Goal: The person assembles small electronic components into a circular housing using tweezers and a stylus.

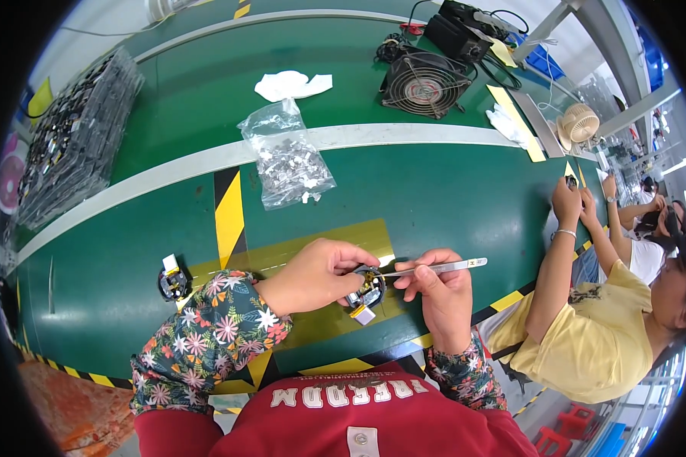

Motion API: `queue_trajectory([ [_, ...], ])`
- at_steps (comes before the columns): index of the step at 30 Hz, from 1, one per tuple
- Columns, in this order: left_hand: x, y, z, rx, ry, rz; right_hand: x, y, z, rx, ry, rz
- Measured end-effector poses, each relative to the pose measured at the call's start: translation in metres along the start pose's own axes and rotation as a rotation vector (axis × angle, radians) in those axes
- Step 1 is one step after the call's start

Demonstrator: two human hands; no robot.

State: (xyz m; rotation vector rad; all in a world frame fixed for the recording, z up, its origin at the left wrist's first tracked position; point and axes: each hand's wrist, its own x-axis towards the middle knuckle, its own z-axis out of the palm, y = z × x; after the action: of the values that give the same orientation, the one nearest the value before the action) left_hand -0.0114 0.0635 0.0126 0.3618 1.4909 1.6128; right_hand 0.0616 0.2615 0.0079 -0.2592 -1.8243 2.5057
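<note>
My left hand (317, 276) grips a small round black electronic assembly (368, 290) by its left side, over a translucent yellow mat (312, 326). A white block hangs from the assembly's lower edge. Between the thumb and fingers of my right hand (440, 292) is a pair of metal tweezers (453, 266). Their tips reach into the assembly from the right; whether they pinch anything there is too small to tell. A second round black assembly (174, 285) with a white block on top lies left of my left sleeve.
A clear bag of small metal parts (286, 164) lies beyond my hands, near white crumpled material (293, 85). Stacked clear trays (84, 137) stand far left. A black fan (425, 82) sits at the back. Another pair of tweezers (51, 286) lies left. A co-worker (594, 327) sits at right.
</note>
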Motion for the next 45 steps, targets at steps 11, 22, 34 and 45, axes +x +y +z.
queue_trajectory([
  [11,0.0,-0.002,0.007,0.039,0.104,0.036,-0.001,0.001,0.001,0.001,0.007,-0.003],
  [22,0.0,-0.007,0.009,0.012,0.174,0.137,-0.019,0.002,0.004,-0.527,0.084,-0.723],
  [34,-0.002,-0.005,0.006,-0.028,0.144,0.112,-0.017,0.003,-0.002,-0.613,-0.103,-0.726],
  [45,0.0,-0.006,0.004,-0.063,0.168,0.145,-0.016,0.005,-0.001,-0.555,-0.097,-0.692],
])
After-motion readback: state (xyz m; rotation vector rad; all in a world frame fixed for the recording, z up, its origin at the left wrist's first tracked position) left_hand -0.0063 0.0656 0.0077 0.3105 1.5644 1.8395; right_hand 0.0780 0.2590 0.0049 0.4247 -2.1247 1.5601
